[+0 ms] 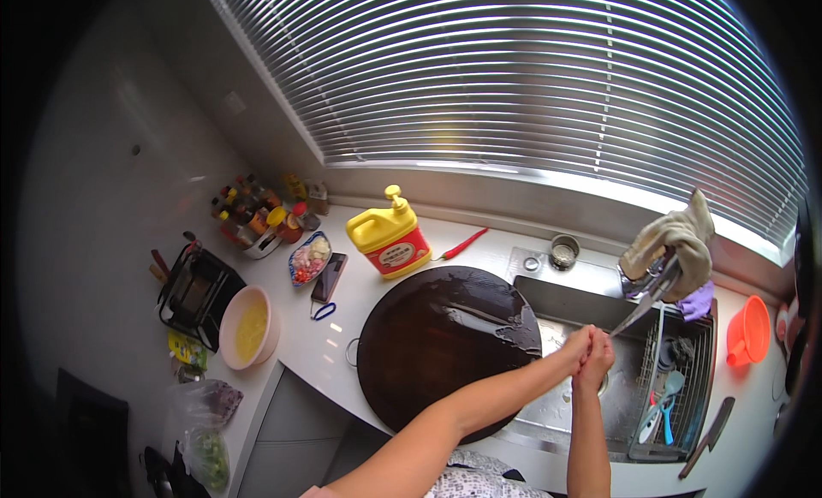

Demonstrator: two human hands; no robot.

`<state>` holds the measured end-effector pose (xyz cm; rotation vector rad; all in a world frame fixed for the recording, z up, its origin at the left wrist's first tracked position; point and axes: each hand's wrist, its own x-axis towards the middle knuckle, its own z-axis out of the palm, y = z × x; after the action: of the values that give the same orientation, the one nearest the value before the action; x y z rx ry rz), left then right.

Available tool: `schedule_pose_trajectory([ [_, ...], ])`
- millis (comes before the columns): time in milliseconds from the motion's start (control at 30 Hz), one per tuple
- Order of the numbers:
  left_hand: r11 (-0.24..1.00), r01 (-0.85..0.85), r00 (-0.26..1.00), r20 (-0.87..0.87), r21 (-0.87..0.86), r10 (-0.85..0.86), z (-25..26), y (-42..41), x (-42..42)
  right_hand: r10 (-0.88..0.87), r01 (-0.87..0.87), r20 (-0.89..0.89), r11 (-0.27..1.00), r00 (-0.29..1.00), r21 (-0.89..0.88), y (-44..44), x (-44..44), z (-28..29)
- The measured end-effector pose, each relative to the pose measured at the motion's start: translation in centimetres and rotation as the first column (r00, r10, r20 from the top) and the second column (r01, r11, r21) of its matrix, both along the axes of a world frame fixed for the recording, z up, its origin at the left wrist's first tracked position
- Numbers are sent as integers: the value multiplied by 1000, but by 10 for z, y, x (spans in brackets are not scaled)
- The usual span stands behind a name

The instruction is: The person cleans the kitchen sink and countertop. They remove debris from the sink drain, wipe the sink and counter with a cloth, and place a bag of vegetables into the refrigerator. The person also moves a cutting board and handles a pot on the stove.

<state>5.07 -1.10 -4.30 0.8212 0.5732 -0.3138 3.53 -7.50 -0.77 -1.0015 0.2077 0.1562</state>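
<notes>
Over the left part of the steel sink (559, 408), my left hand (579, 345) and my right hand (596, 363) are pressed together beneath the end of the faucet spout (642, 312). Whether anything lies between the palms is hidden. Cloths hang over the faucet, one beige (681, 241) and one purple (697, 302). Left of the sink lies a wet, dark round board (443, 350) with a metal ring at its edge. A yellow pump jug (388, 234) stands behind the board, beside a red chili pepper (465, 244).
A wire dish rack (697, 369) holds utensils at the sink's right. Beyond it are a cleaver-like knife (709, 437) and an orange dipper (748, 331). At left are a phone (329, 278), a plate of chopped food (309, 259), a pink bowl (270, 331) and seasoning bottles (247, 209).
</notes>
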Motion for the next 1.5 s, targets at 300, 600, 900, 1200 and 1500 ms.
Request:
schedule_pose_trajectory([
  [300, 968, -46, 996, -57, 248, 62, 33, -14, -18, 593, 297, 591, 523, 546, -799, -10, 123, -22],
  [600, 937, 33, 998, -65, 348, -11, 67, -1, -53, 441, -335, 79, 775, 894, -536, -8, 171, 19],
  [900, 774, 91, 842, 366, 627, -396, 100, -12, -72, 530, -563, 235, 820, 815, 101, -103, 33, 35],
  [1200, 300, -116, 630, 303, 947, -715, 114, -8, -135, 475, -436, 35, 831, 879, -346, -127, -14, -35],
  [1500, 444, -214, 656, 465, 870, -594, 117, 0, -165, 690, -277, 105, 419, 716, -865, -80, -19, -41],
])
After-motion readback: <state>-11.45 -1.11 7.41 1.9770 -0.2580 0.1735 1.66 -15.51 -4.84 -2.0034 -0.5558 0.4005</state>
